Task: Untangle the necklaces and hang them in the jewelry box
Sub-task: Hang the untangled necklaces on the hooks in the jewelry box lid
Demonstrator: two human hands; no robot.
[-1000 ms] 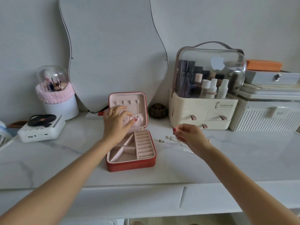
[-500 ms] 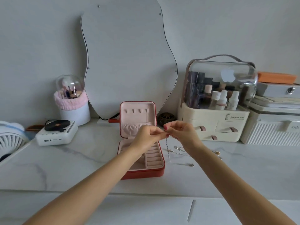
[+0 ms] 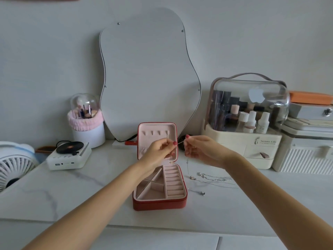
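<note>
Your left hand [image 3: 159, 150] pinches one end of a thin chain [image 3: 180, 142], right hand [image 3: 201, 150] pinches the other, w/ chain taut in front of jewelry box [image 3: 158, 202] lid. Keep tension light & loop it onto a lid hook [image 3: 168, 132]. Remaining necklaces [image 3: 212, 178] lie on countertop, right of box.

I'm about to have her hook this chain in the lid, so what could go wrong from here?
1. The thin chain is stretched between the left hand and right hand; a hard pull might snap it.
2. Its loose end dangles toward the necklaces on the counter, so it could snag and re-tangle them.
3. The hooks in the jewelry box lid are small; the chain may miss and drop into the tray.
</note>
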